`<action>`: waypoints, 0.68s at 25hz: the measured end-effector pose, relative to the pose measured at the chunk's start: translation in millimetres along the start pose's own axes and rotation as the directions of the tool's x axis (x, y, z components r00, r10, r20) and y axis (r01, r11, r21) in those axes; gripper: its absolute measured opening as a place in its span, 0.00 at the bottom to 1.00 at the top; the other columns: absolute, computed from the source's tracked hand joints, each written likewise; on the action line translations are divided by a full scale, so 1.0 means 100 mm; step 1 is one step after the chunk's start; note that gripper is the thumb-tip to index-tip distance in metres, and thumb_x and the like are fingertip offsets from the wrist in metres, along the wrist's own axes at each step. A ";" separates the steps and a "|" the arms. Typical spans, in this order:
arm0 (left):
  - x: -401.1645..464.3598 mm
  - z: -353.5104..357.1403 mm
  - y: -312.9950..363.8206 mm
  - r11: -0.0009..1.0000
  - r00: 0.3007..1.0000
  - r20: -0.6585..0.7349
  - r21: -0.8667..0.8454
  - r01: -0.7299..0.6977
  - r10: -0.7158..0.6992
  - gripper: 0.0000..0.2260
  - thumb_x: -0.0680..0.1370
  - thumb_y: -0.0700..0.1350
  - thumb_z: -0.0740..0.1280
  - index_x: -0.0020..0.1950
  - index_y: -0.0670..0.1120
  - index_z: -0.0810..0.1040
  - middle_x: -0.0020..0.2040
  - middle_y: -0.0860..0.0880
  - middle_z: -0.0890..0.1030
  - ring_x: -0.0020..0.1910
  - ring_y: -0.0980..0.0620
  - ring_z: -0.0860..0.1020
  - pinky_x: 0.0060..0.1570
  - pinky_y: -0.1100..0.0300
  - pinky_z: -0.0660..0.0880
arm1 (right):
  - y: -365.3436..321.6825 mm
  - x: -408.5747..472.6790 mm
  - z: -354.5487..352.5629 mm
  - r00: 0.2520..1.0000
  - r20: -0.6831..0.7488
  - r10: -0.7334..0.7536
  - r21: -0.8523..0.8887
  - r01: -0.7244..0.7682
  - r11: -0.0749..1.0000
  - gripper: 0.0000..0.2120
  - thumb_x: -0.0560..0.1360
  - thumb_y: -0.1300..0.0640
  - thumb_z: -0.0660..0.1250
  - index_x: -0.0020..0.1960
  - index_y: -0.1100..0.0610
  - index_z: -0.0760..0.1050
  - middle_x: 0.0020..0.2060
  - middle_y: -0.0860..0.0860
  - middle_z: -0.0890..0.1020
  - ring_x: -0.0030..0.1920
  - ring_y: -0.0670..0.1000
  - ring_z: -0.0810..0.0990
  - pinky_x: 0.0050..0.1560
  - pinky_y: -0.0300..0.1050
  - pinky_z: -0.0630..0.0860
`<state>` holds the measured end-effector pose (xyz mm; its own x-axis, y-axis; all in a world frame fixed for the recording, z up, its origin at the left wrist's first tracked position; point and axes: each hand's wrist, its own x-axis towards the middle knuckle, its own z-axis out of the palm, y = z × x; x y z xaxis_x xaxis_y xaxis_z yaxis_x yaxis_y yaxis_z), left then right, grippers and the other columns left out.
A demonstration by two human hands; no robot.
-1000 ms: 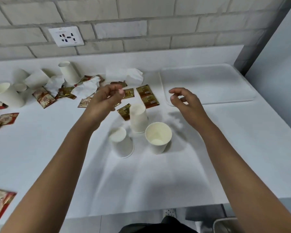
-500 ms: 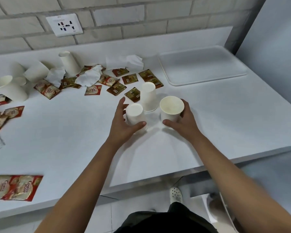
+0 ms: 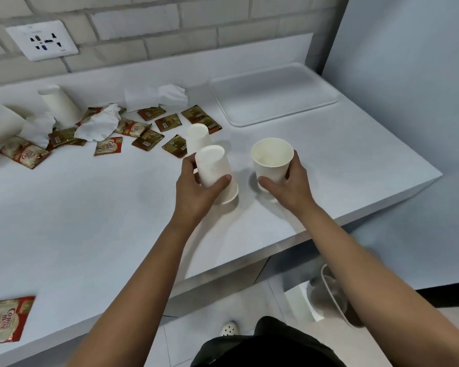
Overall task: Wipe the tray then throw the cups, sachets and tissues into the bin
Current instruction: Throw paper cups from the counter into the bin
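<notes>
My left hand (image 3: pixel 196 193) grips an upside-down white paper cup (image 3: pixel 214 166), tilted and lifted off the counter. My right hand (image 3: pixel 289 185) holds an upright white cup (image 3: pixel 272 158) by its lower wall. A third cup (image 3: pixel 198 136) stands upside down just behind them. The white tray (image 3: pixel 276 94) lies bare at the back right. Brown and red sachets (image 3: pixel 147 139) and crumpled tissues (image 3: pixel 98 124) are scattered at the back left. The bin (image 3: pixel 334 295) sits on the floor under the counter's right end, partly hidden by my right forearm.
More white cups (image 3: pixel 60 104) stand among the litter at the far left. A large red sachet (image 3: pixel 3 319) lies near the front left edge. A brick wall with a socket (image 3: pixel 41 39) backs the counter, and a blue wall closes the right side.
Both hands came down from above the counter and closed on a cup each. The left cup now tilts, raised from the surface; the right cup has lifted slightly.
</notes>
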<state>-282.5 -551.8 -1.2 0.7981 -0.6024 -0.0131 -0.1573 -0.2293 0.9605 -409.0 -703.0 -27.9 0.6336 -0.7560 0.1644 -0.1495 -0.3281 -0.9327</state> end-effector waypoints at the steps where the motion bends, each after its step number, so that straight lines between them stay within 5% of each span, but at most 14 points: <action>1: -0.04 0.10 0.06 1.000 1.000 0.017 -0.021 -0.017 0.017 0.30 0.70 0.45 0.74 0.68 0.49 0.64 0.65 0.50 0.73 0.60 0.49 0.73 0.59 0.52 0.74 | 0.02 -0.04 -0.11 0.999 -0.031 -0.025 -0.024 0.025 0.999 0.37 0.60 0.48 0.73 0.65 0.55 0.64 0.55 0.45 0.73 0.56 0.46 0.73 0.51 0.33 0.72; 6: -0.35 0.88 0.33 0.997 0.973 0.222 -0.071 -0.041 0.056 0.26 0.70 0.45 0.73 0.64 0.53 0.64 0.59 0.55 0.73 0.56 0.54 0.74 0.49 0.68 0.73 | 0.26 -0.29 -0.88 0.971 -0.233 -0.050 -0.098 0.028 0.995 0.41 0.59 0.42 0.67 0.67 0.62 0.63 0.56 0.48 0.73 0.54 0.46 0.72 0.49 0.21 0.67; 10: -0.77 1.66 0.51 0.993 0.904 0.425 -0.115 0.013 0.037 0.27 0.67 0.50 0.74 0.61 0.53 0.66 0.56 0.58 0.74 0.54 0.60 0.75 0.44 0.74 0.73 | 0.62 -0.64 -1.59 0.915 -0.403 0.031 -0.043 -0.052 0.998 0.42 0.59 0.43 0.66 0.66 0.64 0.63 0.56 0.50 0.73 0.55 0.50 0.73 0.51 0.25 0.70; 14: -1.25 2.52 0.41 0.985 0.793 0.603 -0.069 0.159 -0.086 0.26 0.66 0.53 0.69 0.61 0.54 0.66 0.57 0.55 0.75 0.55 0.58 0.76 0.47 0.67 0.76 | 1.20 -1.14 -2.33 0.853 -0.495 0.165 -0.016 -0.198 0.980 0.41 0.60 0.43 0.67 0.67 0.62 0.64 0.59 0.53 0.74 0.57 0.51 0.73 0.54 0.34 0.72; 17: -1.40 3.06 0.09 0.918 0.693 0.630 0.084 0.388 -0.351 0.24 0.74 0.53 0.68 0.66 0.52 0.64 0.60 0.49 0.74 0.56 0.51 0.75 0.50 0.59 0.77 | 1.73 -1.53 -2.67 0.807 -0.482 0.342 -0.016 -0.399 0.917 0.40 0.62 0.47 0.70 0.70 0.57 0.62 0.64 0.54 0.73 0.61 0.52 0.72 0.60 0.44 0.72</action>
<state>-573.6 -704.0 -75.4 0.2415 -0.8188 -0.5209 0.1166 -0.5084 0.8532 -734.5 -795.7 -129.1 0.0944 -0.9950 -0.0317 -0.4021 -0.0089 -0.9155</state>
